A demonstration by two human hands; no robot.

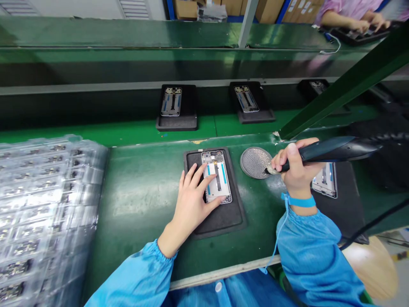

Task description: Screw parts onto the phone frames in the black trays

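Silver metal edging borders the smartphone mid-frame assembly (222, 186), which lies flat in a black foam tray (220, 219) on the green table (137, 230). Its interior is mainly white, with a dark flex cable (218, 183) running lengthwise between blue strips (223, 172), 3 lengths of which are visible. Circuit parts (220, 157) occupy the far end.

Handling: the assembly should be light and thin, stiff at the rim yet liable to bend under uneven load. The smooth edging may slip under bare fingertips; the flex cable and exposed circuit parts are likely fragile. Hold by the 2 long outer edges and keep pressure off the interior.

Grip state: the left grip (194, 194) is spread over the assembly's left side, thumb at the near end and index finger across the interior, not clenched around it. The right grip (297, 168) is wrapped around a black electric screwdriver (338, 149), its tip at the right side of a round perforated dish (251, 164); contact cannot be confirmed. The electric screwdriver is probably the heavier item, best held by its barrel.
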